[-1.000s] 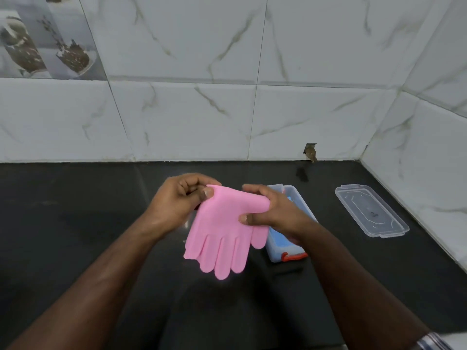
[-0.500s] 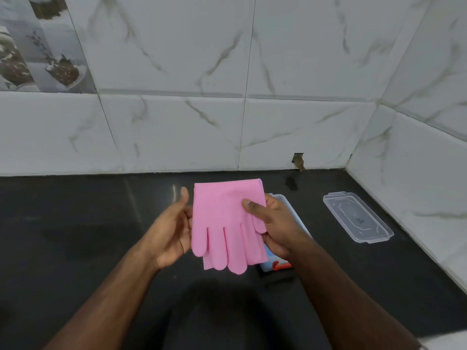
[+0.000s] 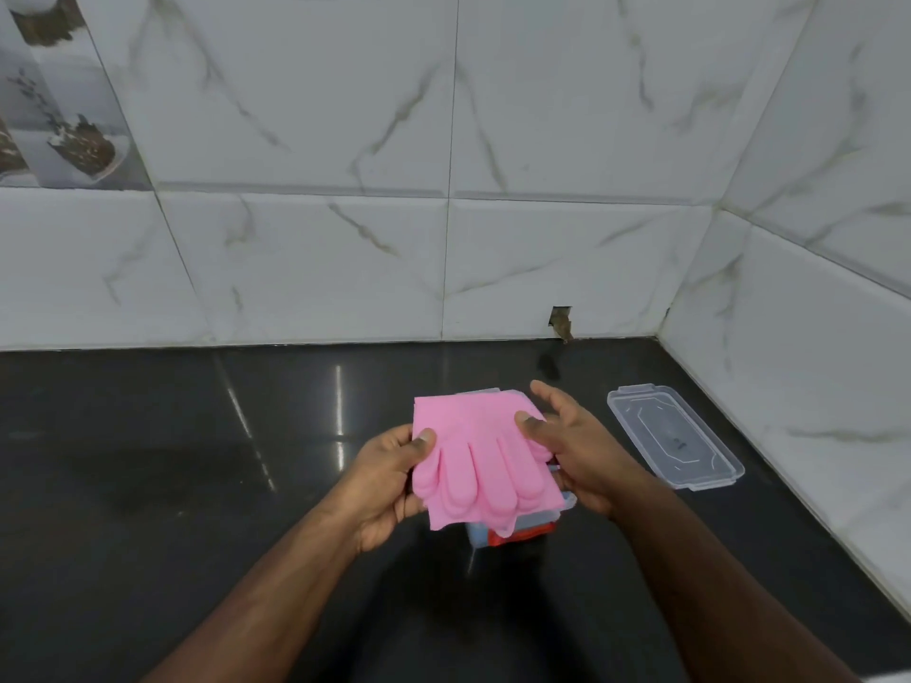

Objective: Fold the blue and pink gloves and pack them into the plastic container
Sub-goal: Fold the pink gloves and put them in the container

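Note:
The pink gloves [image 3: 475, 453] are folded over, their fingers lying on top and pointing towards me. My left hand [image 3: 389, 478] grips their left edge, thumb on top. My right hand [image 3: 567, 446] holds the right edge with its thumb pressed on the gloves and its fingers spread. The gloves hover just above the clear plastic container [image 3: 512, 529], which is mostly hidden beneath them; only its near end shows, with something blue and a red-orange patch inside. I cannot make out the blue gloves clearly.
The container's clear lid [image 3: 673, 443] lies flat on the black countertop [image 3: 172, 460] to the right, near the tiled side wall [image 3: 813, 362]. White marble-patterned tiles form the back wall [image 3: 443, 189], with a small chipped hole [image 3: 561, 323] at its base.
The pink gloves went from hanging fingers-down to folded in half, and both hands brought them over the container. My left hand shifted from beside them to gripping their left edge.

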A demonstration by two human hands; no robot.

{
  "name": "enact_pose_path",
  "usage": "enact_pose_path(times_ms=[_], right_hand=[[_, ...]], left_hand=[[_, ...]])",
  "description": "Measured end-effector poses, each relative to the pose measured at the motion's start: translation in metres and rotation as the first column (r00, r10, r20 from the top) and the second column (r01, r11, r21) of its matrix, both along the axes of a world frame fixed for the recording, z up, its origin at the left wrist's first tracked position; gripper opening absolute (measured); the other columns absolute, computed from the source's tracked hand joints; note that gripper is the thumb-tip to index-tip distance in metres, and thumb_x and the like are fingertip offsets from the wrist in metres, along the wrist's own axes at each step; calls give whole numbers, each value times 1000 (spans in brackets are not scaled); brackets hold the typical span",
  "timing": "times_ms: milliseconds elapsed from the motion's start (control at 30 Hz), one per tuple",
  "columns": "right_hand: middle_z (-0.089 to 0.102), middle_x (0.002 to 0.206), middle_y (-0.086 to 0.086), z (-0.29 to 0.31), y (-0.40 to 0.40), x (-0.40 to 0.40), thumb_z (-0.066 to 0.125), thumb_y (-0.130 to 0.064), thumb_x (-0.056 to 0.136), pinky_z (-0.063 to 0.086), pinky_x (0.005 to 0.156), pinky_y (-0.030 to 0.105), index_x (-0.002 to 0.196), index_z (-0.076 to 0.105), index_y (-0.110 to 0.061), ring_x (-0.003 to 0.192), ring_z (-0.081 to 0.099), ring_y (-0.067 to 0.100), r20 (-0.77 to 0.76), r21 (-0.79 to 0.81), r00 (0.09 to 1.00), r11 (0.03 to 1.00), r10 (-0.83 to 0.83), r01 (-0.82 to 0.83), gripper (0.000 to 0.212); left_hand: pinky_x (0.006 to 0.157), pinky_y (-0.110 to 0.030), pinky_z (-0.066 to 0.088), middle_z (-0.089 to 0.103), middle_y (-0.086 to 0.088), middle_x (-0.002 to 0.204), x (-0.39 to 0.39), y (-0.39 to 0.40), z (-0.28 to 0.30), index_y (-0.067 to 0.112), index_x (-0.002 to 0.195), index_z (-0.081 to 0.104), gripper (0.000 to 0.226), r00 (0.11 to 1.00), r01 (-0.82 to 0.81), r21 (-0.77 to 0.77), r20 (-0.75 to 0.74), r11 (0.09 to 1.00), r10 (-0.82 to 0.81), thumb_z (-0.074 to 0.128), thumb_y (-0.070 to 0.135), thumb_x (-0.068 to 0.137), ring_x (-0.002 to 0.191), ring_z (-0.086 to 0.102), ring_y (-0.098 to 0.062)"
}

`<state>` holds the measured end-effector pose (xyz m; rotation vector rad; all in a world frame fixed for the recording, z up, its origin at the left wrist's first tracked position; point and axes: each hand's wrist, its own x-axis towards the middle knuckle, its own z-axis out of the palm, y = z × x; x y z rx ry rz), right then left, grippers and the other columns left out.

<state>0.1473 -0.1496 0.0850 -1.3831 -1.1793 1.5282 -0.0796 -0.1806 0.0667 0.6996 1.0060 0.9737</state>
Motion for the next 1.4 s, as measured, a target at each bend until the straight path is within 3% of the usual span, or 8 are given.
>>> enact_pose_path(times_ms=[167, 333, 467, 700, 933, 1100, 1233, 1400], right_hand=[[68, 121, 2, -4, 19, 27, 68, 1, 87, 58, 86, 49, 137, 52, -16, 105, 69, 22, 15, 116, 995, 988, -103, 100, 55], [58, 134, -1, -14, 37, 29, 69, -7, 88, 51, 100, 41, 140, 51, -18, 118, 57, 18, 376, 246, 915, 968, -148, 56, 57], [47, 149, 0, -25, 39, 22, 61, -18, 94, 39, 107, 33, 146, 42, -19, 132, 47, 20, 649, 300, 753, 947, -110, -120, 56], [55, 138, 9, -37, 40, 16, 42, -15, 100, 42, 102, 33, 143, 43, -13, 122, 53, 23, 819, 292, 572, 884, -35, -364, 43], [53, 140, 15, -51, 46, 7, 37, -16, 102, 49, 97, 40, 150, 30, -9, 118, 58, 30, 954, 247, 286, 768, -86, -591, 49], [57, 133, 16, -59, 50, 5, 43, -23, 102, 55, 89, 43, 149, 29, -7, 111, 62, 31, 978, 210, 158, 693, -140, -690, 52], [59, 132, 11, -63, 53, 3, 48, -30, 99, 52, 93, 41, 144, 38, -13, 113, 60, 28, 984, 164, 71, 679, -163, -715, 50], [56, 133, 7, -56, 56, 10, 42, -38, 99, 45, 93, 39, 138, 48, -19, 114, 50, 24, 983, 168, 75, 663, -166, -729, 44]], left_hand=[[63, -35, 63, 76, -15, 106, 30, 19, -3, -2, 119, 61, 32, 972, 14, 36, -236, 999, -5, 61, 22, 98, 94, 74, -27], [61, -36, 62, 77, -14, 96, 40, 38, -5, -5, 112, 60, 31, 901, -15, 53, -433, 998, 36, 70, 16, 92, 82, 76, -23], [60, -40, 63, 76, -15, 94, 45, 48, -7, 1, 105, 61, 25, 748, -13, 99, -660, 995, 75, 74, 16, 89, 79, 76, -26], [62, -39, 63, 75, -2, 76, 51, 56, -18, 20, 91, 62, 20, 485, 68, 193, -864, 979, 137, 80, 25, 82, 60, 74, -17], [75, -34, 57, 74, -1, 100, 62, 59, -25, 20, 109, 66, 30, 213, 222, 224, -961, 949, 177, 75, 33, 84, 85, 70, -19], [77, -33, 53, 68, -8, 105, 66, 62, -31, 15, 103, 69, 27, 21, 314, 173, -984, 934, 176, 70, 34, 85, 89, 66, -25], [80, -37, 56, 58, -7, 112, 65, 62, -37, 15, 111, 64, 34, -24, 315, 142, -987, 938, 157, 66, 38, 86, 91, 65, -25], [83, -40, 56, 51, -2, 113, 63, 61, -39, 18, 124, 54, 48, 7, 282, 167, -985, 945, 172, 65, 45, 85, 98, 60, -21]])
